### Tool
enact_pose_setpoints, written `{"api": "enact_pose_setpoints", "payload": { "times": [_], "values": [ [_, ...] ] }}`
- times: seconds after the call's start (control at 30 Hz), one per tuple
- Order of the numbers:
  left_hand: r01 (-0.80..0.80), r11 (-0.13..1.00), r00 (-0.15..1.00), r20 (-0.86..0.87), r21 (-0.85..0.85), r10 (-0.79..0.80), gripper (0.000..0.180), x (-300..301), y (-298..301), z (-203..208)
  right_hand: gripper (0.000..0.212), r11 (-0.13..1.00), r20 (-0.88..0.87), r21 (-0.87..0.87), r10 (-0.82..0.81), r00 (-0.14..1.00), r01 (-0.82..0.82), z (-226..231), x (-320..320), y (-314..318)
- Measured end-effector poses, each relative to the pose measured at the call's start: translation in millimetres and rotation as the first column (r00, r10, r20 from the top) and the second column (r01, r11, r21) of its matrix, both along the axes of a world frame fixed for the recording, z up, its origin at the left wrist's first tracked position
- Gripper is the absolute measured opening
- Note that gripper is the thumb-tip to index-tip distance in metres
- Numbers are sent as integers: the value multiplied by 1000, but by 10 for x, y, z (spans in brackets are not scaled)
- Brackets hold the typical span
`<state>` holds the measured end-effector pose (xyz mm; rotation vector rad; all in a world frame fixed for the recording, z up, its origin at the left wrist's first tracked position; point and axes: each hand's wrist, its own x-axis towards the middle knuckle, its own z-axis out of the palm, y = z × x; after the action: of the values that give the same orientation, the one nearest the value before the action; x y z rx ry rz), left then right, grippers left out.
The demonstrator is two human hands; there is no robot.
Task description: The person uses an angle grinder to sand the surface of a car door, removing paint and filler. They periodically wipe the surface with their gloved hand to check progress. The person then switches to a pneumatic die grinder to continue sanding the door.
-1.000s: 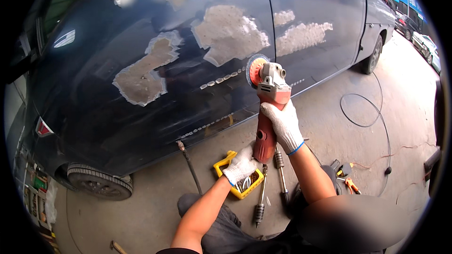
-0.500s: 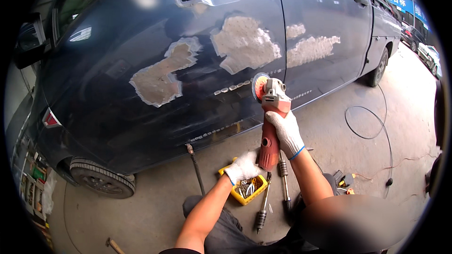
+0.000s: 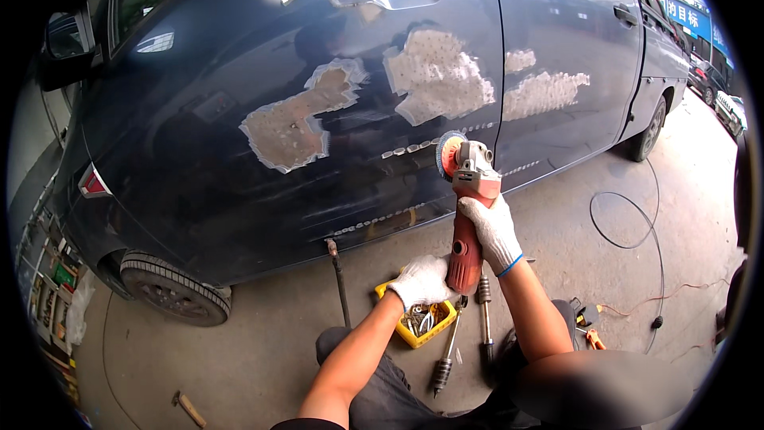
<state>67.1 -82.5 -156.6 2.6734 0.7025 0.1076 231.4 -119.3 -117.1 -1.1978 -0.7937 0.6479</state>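
A red angle grinder (image 3: 466, 251) with a grey gear head is held between my two white-gloved hands. My right hand (image 3: 493, 231) wraps round its body just behind the head. My left hand (image 3: 423, 280) grips the rear end, its fingers partly hidden. The round orange-and-grey disc (image 3: 451, 155) is at the lower part of a dark blue vehicle door (image 3: 215, 127), beside a row of small bare-metal marks (image 3: 410, 147); I cannot tell whether it touches. Larger sanded patches (image 3: 442, 80) show bare, dimpled metal above.
Below my left hand stands a yellow basket (image 3: 414, 341) of small metal parts. Two slide-hammer-like rods (image 3: 442, 374) lie near my legs. A dark bar (image 3: 341, 291) meets the door's lower edge. A hammer (image 3: 189, 410) and a looped cable (image 3: 617, 243) lie on the floor.
The view has shifted, so the door appears farther right. The disc sits slightly farther left against the door and its row of marks. Both hands keep hold of the grinder.
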Motion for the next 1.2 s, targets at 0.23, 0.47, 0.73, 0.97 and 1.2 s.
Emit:
{"api": "enact_pose_setpoints", "payload": {
  "times": [0.23,0.47,0.73,0.97,1.2],
  "values": [
    [-46,998,996,-81,-41,43,58,57,-47,-52,64,986,210,-142,-60,976,91,15,-18,-36],
    [281,725,870,485,-629,83,80,97,-92,-189,72,961,296,-168,-164,941,220,319,-29,-128],
    [471,636,474,783,-612,402,53,729,155,1309,53,980,543,172,-178,821,99,2141,-45,162],
    [594,656,322,885,-465,336,63,825,549,2632,59,953,727,153,-289,623,263,3470,-197,375],
    [598,634,330,871,-491,363,65,809,804,2673,58,968,742,119,-234,628,220,3519,-240,659]
  ]
}}
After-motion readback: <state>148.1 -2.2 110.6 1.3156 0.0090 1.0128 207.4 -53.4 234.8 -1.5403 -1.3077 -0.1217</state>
